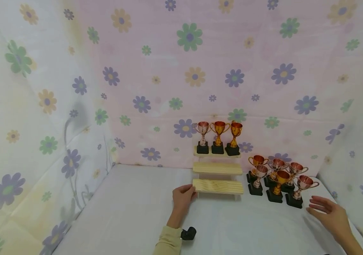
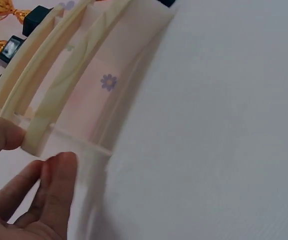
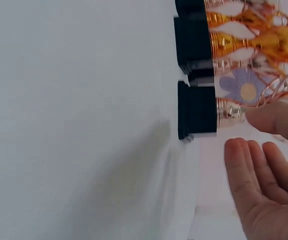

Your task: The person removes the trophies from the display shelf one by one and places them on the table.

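At the left end of the lowest board of a three-tier wooden display stand point(image 1: 218, 186), my left hand point(image 1: 183, 199) pinches the board. The left wrist view has the thumb against the end of that board point(image 2: 66, 85) and the fingers point(image 2: 59, 190) beneath it. My right hand point(image 1: 329, 214) is beside the nearest right trophy cup point(image 1: 304, 183), fingers apart and holding nothing. In the right wrist view the thumb lies in front of that trophy's stem, above its black base point(image 3: 198, 110); whether it touches cannot be seen.
One rose-coloured trophy point(image 1: 203, 131) and two gold ones point(image 1: 218, 131) stand on the top board. Several more gold and rose trophies point(image 1: 277, 187) are grouped right of the stand on the white tabletop point(image 1: 130, 209). A flowered cloth backdrop point(image 1: 159, 71) rises behind and at both sides.
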{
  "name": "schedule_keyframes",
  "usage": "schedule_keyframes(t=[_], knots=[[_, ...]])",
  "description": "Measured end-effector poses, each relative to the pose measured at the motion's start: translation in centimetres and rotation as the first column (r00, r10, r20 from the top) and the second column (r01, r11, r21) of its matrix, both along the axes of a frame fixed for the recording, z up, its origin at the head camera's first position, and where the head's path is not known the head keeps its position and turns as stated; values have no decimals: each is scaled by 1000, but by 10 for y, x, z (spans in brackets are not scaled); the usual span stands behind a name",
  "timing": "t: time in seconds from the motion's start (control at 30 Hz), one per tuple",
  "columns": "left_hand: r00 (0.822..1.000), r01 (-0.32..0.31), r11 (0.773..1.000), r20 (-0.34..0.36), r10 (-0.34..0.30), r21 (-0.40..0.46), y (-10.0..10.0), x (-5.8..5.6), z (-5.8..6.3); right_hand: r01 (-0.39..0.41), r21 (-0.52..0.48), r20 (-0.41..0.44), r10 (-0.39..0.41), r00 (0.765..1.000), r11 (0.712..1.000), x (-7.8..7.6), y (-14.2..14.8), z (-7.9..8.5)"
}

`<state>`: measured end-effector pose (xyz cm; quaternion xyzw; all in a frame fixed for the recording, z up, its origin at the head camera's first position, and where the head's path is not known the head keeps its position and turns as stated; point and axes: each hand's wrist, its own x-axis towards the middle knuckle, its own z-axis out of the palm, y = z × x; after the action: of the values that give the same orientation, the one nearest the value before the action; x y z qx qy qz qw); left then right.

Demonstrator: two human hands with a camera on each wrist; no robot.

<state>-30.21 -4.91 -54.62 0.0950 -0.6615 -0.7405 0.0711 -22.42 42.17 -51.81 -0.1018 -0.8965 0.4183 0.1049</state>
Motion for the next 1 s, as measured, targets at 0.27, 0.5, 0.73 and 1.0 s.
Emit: schedule_keyframes(t=[0.27,0.5,0.73,1.0], knots=[[995,83,936,-32,-99,-342,-27,-11,18,-256,-72,241,266,933,964,26,-52,3],[960,32,965,-261,-102,-259,-41,-26,60,-477,-366,249,578,777,799,12,-99,0],[906,126,963,-369,-210,-240,-39,-48,118,-293,-441,269,436,859,848,-21,-150,-10],[913,93,874,-309,-266,-477,-28,-86,156,-93,-510,253,252,934,855,-44,-183,-9]])
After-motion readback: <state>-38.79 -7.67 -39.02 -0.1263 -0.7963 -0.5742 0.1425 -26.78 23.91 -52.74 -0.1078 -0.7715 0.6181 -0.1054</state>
